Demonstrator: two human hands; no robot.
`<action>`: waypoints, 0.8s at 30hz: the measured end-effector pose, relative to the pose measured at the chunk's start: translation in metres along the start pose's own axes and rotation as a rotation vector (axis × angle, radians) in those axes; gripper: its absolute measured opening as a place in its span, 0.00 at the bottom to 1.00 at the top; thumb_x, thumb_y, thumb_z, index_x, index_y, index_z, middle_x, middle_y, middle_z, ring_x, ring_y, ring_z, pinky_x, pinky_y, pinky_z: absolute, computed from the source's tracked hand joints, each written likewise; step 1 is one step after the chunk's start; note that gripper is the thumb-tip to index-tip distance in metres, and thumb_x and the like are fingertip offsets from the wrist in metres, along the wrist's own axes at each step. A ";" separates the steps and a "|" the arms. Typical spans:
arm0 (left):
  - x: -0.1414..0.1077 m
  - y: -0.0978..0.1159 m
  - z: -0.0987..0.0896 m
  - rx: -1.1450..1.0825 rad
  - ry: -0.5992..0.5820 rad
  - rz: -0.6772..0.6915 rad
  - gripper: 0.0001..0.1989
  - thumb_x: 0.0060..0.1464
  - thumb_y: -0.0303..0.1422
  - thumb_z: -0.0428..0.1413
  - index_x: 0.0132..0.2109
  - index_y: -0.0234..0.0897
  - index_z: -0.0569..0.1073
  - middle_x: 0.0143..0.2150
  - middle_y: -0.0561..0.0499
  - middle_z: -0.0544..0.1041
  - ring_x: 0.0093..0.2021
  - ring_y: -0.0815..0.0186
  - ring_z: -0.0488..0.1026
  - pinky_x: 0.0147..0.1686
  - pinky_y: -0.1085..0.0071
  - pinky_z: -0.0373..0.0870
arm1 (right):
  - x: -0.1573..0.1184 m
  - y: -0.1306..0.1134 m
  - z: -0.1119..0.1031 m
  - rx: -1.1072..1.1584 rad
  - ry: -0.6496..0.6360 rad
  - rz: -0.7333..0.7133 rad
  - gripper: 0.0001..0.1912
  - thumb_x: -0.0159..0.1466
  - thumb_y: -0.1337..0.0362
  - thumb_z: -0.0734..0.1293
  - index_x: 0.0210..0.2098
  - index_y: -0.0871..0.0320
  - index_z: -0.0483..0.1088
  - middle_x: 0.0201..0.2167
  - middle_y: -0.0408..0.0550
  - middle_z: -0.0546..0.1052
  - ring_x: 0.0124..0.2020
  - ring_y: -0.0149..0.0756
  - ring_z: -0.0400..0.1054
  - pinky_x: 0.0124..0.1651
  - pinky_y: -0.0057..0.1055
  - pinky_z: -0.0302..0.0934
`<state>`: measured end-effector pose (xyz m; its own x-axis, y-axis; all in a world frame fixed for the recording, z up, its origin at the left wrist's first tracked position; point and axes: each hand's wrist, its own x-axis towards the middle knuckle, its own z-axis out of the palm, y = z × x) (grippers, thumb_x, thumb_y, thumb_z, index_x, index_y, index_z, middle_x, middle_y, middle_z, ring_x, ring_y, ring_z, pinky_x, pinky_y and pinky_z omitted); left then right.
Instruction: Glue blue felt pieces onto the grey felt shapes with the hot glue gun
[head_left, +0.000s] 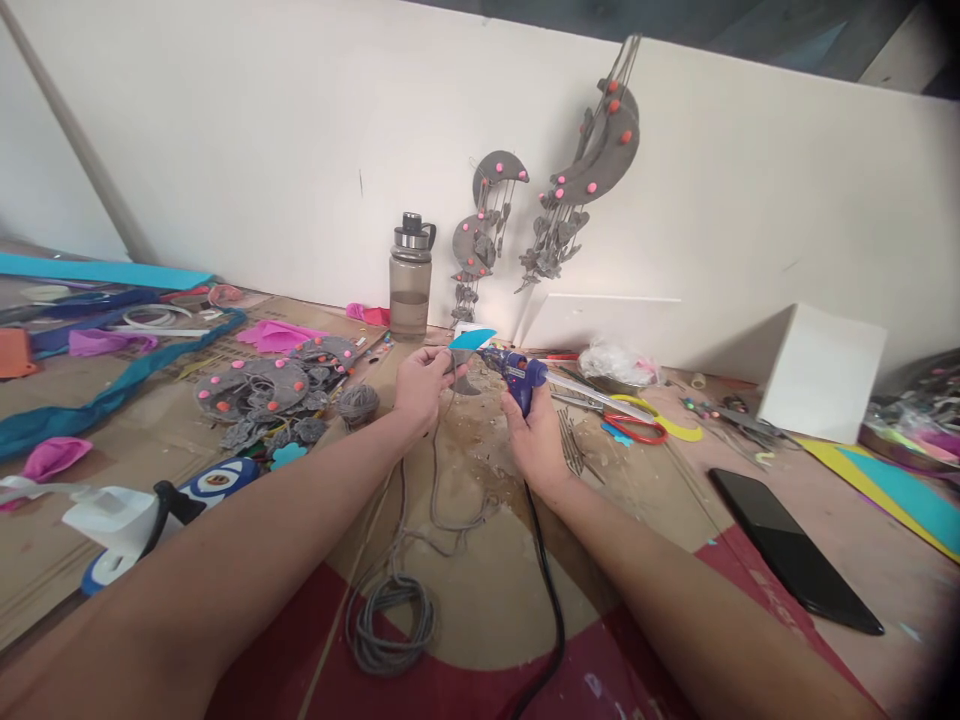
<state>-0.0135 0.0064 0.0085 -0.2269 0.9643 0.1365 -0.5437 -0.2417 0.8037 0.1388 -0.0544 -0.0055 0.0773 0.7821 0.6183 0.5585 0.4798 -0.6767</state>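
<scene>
My right hand [536, 435] is wrapped round the grip of a blue glue gun [517, 372], its nozzle pointing left. A black cord [551, 590] runs down from it. In my left hand [421, 390] I pinch a small crescent-shaped piece, blue [472, 339] on its upper part and grey [466, 376] below. The nozzle is close to this piece; whether they touch I cannot tell. Grey yarn [435, 480] trails from under my left hand to a loose coil [390, 625] on the cardboard. A ball of grey yarn [358, 406] lies left of my wrist.
A water bottle [410, 285] stands by the white board. Grey moon hangings [600, 160] lean there. Red-handled scissors [637, 425] and a phone [791, 545] lie to the right. At left are grey crescents with pink dots [259, 388] and a power strip [217, 480] with a white plug.
</scene>
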 end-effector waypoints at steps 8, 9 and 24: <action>0.001 -0.001 -0.002 -0.025 0.047 0.000 0.05 0.49 0.28 0.60 0.30 0.32 0.71 0.31 0.49 0.78 0.35 0.66 0.78 0.43 0.66 0.75 | -0.002 -0.007 -0.002 0.047 0.008 0.022 0.26 0.66 0.55 0.59 0.60 0.58 0.58 0.50 0.57 0.74 0.47 0.44 0.69 0.54 0.43 0.61; 0.002 -0.002 -0.002 -0.020 0.045 0.002 0.05 0.49 0.29 0.61 0.30 0.32 0.71 0.31 0.49 0.78 0.35 0.65 0.78 0.43 0.65 0.75 | -0.003 -0.007 -0.002 0.045 0.001 0.010 0.26 0.66 0.55 0.59 0.60 0.58 0.58 0.50 0.57 0.74 0.48 0.44 0.69 0.54 0.43 0.61; 0.000 -0.004 -0.001 -0.015 -0.007 0.022 0.06 0.48 0.30 0.60 0.32 0.32 0.71 0.33 0.48 0.78 0.36 0.65 0.78 0.43 0.65 0.75 | -0.002 -0.006 0.000 0.025 0.014 -0.014 0.26 0.66 0.56 0.60 0.60 0.60 0.58 0.53 0.58 0.73 0.53 0.44 0.67 0.59 0.42 0.58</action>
<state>-0.0125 0.0076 0.0045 -0.2333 0.9595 0.1579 -0.5504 -0.2642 0.7920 0.1349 -0.0592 -0.0028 0.0813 0.7696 0.6333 0.5387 0.5007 -0.6776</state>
